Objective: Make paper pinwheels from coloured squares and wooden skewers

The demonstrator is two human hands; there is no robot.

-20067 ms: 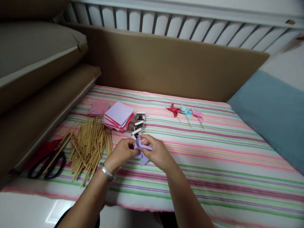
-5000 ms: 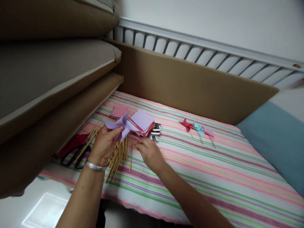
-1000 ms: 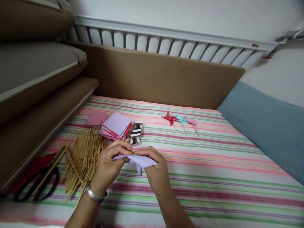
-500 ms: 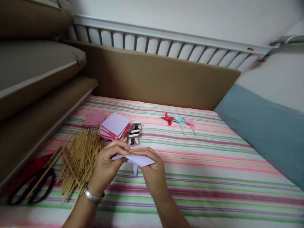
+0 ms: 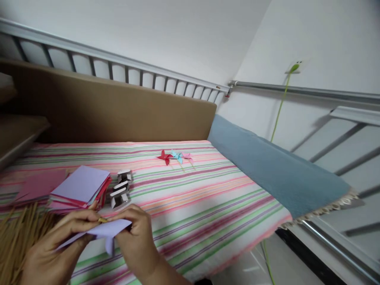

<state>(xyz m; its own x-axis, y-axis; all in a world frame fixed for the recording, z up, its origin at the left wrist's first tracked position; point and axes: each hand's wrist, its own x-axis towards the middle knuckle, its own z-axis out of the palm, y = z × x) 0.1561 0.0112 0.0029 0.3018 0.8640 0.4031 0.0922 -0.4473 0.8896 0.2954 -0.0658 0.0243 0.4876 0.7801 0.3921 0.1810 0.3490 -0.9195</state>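
A lavender paper pinwheel [image 5: 111, 228] with curled blades is held between my two hands, low at the left of the view. My left hand [image 5: 55, 247] is closed, pinching its left side between thumb and fingers. On its right side, my right hand [image 5: 138, 239] grips the paper the same way. A short end of a wooden stick [image 5: 102, 220] shows at the pinwheel's upper face, between my fingertips; the rest of it is hidden. Just beyond my hands lie a stack of square coloured papers [image 5: 81, 184] and small open boxes [image 5: 120, 194] whose contents are dark.
Wooden sticks [image 5: 20, 241] lie in a pile at lower left, near pink paper squares [image 5: 41, 184]. Red [image 5: 165, 156], blue [image 5: 177, 156] and pink [image 5: 188, 157] pinwheels rest farther back on the striped sheet [image 5: 208, 209]. A brown board [image 5: 118, 114] stands behind; the bed edge is at right.
The view has swung right, so my hands and the things on the sheet appear farther left. Both hands keep hold of the lavender pinwheel. The scissors have left the view.
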